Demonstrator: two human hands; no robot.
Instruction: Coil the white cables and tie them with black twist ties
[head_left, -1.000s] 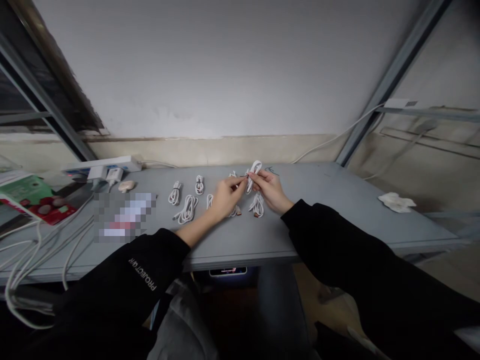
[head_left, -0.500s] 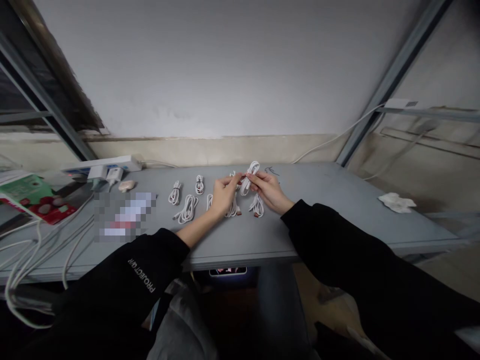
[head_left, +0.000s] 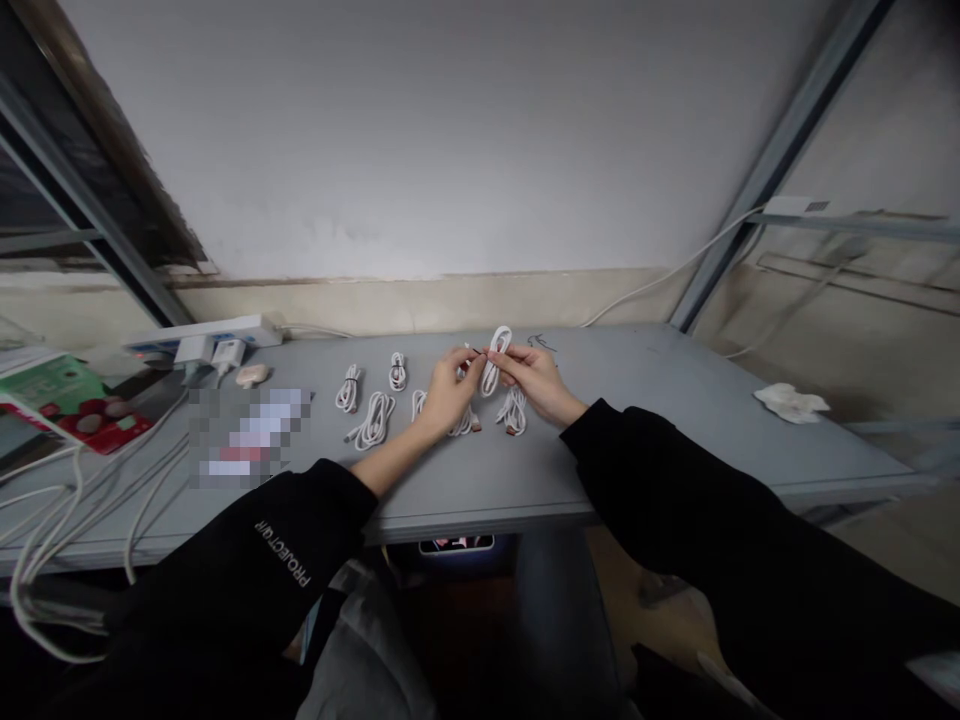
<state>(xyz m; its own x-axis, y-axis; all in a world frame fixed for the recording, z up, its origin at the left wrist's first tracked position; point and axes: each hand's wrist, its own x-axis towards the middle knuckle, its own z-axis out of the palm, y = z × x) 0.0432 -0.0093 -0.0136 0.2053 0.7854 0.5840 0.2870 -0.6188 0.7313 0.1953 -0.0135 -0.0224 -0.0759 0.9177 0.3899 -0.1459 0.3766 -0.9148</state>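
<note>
A coiled white cable (head_left: 493, 358) is held just above the grey table (head_left: 645, 440) between both hands. My right hand (head_left: 534, 382) pinches the coil's middle. My left hand (head_left: 448, 392) is closed in a pinch at a thin dark tie beside the coil. Several other bundled white cables lie on the table: one (head_left: 514, 410) under my right hand, one (head_left: 373, 420) left of my left hand, and two smaller ones (head_left: 348, 388) (head_left: 397, 370) farther back.
A white power strip (head_left: 202, 335) with plugs sits at the back left, with loose white cords (head_left: 67, 500) trailing off the table's left front. A red and green box (head_left: 67, 400) lies far left. A crumpled white tissue (head_left: 791, 402) rests at the right.
Both hands have stayed over the same spot, working the coil. The coil has tipped slightly and my left fingers have shifted at its tie.
</note>
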